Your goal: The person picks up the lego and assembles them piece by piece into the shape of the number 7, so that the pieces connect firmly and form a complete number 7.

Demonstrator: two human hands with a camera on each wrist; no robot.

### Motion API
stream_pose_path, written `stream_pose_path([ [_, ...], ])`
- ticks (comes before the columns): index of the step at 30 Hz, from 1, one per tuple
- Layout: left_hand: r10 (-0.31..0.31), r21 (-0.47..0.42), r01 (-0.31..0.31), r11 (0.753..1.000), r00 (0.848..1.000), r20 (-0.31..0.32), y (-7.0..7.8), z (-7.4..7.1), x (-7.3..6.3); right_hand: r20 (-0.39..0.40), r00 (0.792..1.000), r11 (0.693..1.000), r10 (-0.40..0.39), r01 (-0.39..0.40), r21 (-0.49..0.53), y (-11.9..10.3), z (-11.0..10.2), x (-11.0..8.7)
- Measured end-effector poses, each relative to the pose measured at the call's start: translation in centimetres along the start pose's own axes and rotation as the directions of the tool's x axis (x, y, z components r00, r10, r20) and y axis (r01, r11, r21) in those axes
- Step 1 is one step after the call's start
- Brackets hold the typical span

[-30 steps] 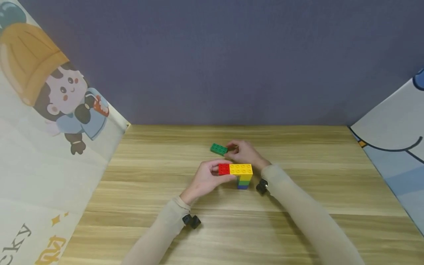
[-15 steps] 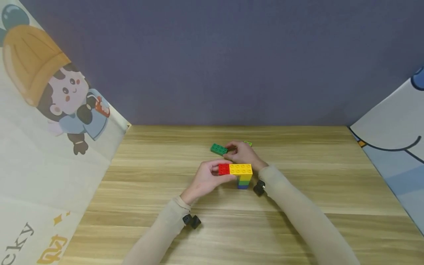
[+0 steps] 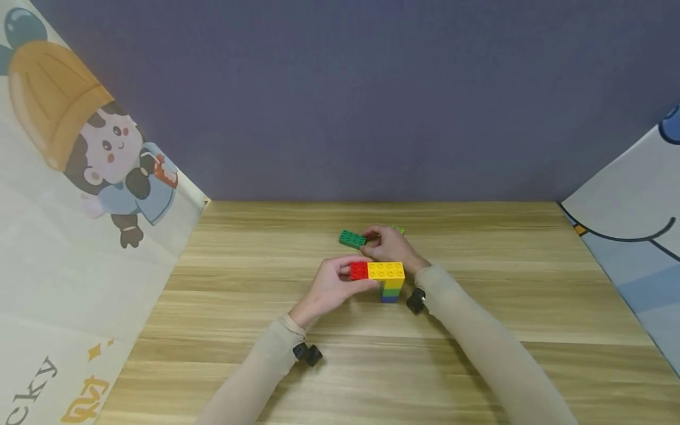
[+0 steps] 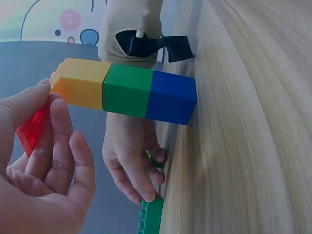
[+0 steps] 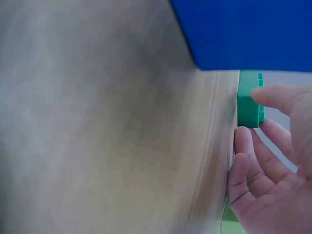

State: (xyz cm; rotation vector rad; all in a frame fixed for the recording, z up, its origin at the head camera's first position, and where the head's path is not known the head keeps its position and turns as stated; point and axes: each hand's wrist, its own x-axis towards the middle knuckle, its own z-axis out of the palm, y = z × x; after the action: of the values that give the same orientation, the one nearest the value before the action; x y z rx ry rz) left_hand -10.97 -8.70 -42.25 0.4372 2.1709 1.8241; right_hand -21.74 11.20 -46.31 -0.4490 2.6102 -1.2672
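My left hand (image 3: 332, 289) holds the red brick (image 3: 358, 271) at the left end of a brick structure, thumb in front and fingers behind. Beside the red brick lies a long yellow brick (image 3: 386, 270), level with it on top. Under the yellow brick's right end runs a column with a green brick (image 4: 127, 90) and a blue brick (image 4: 173, 97) at its foot. Farther back, my right hand (image 3: 392, 245) pinches the right end of a dark green eight-stud brick (image 3: 352, 239) on the table. In the right wrist view the thumb touches that brick's edge.
A light green brick (image 3: 398, 229) lies just behind my right hand, mostly hidden by it. The wooden table (image 3: 255, 248) ends at a dark blue-grey panel (image 3: 340, 118). Cartoon-printed panels flank both sides.
The right hand has shifted slightly, and the light green brick now shows behind it. The dark green brick has moved a touch to the right. My left hand stays in place.
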Motion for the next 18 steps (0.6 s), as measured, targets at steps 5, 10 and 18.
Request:
stream_pose_path([
  [5, -0.002, -0.003, 0.002, 1.000, 1.000, -0.001, 0.09, 0.01, -0.06, 0.003, 1.000, 1.000, -0.003, 0.003, 0.015, 0.18, -0.17, 0.00],
  [10, 0.000, -0.007, 0.000, 1.000, 1.000, -0.003, 0.17, -0.02, -0.09, 0.004, 1.000, 1.000, -0.001, 0.001, 0.029, 0.42, -0.18, 0.09],
  [18, -0.002, 0.000, 0.002, 1.000, 1.000, -0.003, 0.11, 0.01, 0.00, -0.005, 1.000, 0.997, -0.004, 0.004, 0.072, 0.59, -0.18, 0.03],
])
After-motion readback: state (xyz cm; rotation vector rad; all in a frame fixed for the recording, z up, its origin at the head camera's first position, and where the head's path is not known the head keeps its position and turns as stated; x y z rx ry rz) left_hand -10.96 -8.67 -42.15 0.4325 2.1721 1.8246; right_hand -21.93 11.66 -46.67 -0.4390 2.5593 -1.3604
